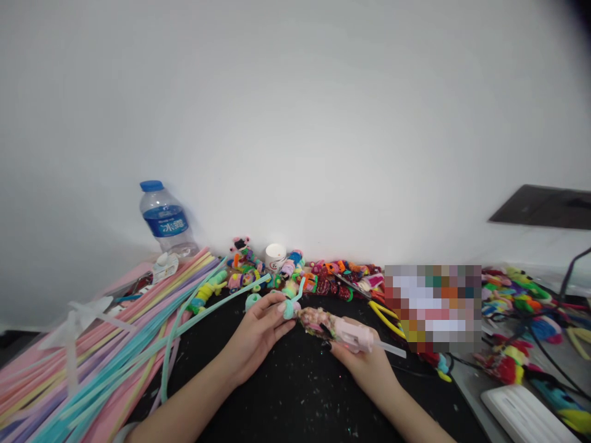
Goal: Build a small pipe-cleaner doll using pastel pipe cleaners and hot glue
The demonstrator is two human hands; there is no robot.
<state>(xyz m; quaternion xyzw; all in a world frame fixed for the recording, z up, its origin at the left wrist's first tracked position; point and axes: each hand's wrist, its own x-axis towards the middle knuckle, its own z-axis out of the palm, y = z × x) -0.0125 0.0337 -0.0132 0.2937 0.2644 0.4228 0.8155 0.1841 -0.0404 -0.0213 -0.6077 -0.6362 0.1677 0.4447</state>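
My left hand (265,323) pinches a small mint-green coil of pipe cleaner (289,308), from which a short pale stem sticks up. In my right hand (364,363) is a pale pink hot glue gun (351,336), with a clear glue stick (391,349) poking out of its back. Crusted, mottled stuff covers the gun's front end, and its tip points left at the mint coil. Whether tip and coil touch, I cannot tell. Another mint-green coil (252,300) lies just behind my left fingers.
Long pastel pipe cleaners (115,363) spread across the left side. Behind my hands, colourful pipe-cleaner figures (249,277) line the wall beside a paper cup (276,257) and yellow-handled scissors (385,320). A water bottle (166,221) leans at left; a white box (521,412) and cables lie right.
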